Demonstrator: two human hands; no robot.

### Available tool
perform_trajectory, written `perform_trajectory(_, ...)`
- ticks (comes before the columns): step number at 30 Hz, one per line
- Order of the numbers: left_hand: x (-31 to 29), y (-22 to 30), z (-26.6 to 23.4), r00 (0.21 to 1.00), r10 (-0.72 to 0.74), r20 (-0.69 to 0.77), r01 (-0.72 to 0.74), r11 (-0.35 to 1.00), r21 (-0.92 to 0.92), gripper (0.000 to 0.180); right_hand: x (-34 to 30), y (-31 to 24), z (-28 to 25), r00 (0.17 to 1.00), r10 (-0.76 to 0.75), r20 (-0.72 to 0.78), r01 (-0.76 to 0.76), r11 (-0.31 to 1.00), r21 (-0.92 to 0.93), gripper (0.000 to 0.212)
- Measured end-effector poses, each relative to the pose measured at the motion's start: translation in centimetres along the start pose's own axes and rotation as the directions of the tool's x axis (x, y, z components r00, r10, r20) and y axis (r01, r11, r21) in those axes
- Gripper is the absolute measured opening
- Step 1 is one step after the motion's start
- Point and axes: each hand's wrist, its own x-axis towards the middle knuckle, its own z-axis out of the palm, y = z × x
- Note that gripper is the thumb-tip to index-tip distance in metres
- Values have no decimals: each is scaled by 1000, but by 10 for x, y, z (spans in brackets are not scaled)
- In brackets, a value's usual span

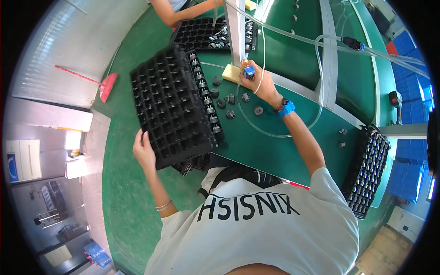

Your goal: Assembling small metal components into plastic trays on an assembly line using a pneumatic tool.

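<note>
My left hand (145,153) grips the near left edge of a black plastic tray (172,105) divided into many square pockets. The tray is tilted and overlaps another tray (208,98), where a row of small black-and-metal parts shows along the right side. Closed in my right hand (263,85) is a small bottle (248,70) with a blue label and an orange-yellow top. That hand is next to a pale yellow block (231,73) at the foot of a metal post. Several small dark round parts (230,113) lie loose on the green tabletop (284,151) between both hands.
A co-worker's arm (183,14) reaches over a far tray (197,34) holding parts. Clear tubing (318,68) loops across the bench near my right arm. The metal post (235,36) rises beyond my right hand. Another filled tray (366,169) is at the right.
</note>
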Motion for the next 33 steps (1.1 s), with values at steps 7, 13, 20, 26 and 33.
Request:
perform_trajectory(7, -15, -82, -73, 932, -270, -243, 188, 931, -314, 35, 5, -1, 7, 1000, 26, -8, -26, 1000, -13, 31)
perform_trajectory(13, -84, -196, -122, 849, -305, -432, 409, 897, 169, 44, 9, 8, 17, 999, -8, -52, 7, 1000, -9, 28)
perform_trajectory(20, -137, -242, -65, 794, -469, -388, 591, 746, 307, 42, 9, 5, 15, 998, 33, -47, -34, 999, -22, 35)
perform_trajectory(26, -122, -225, 18, 828, -524, -197, 560, 784, 269, 41, 9, 9, 17, 996, 92, -23, -94, 988, -121, 36)
perform_trajectory(33, -140, -280, 70, 802, -588, 108, 587, 809, 42, 58, 9, -11, 15, 998, 68, -2, -68, 998, 3, 33)
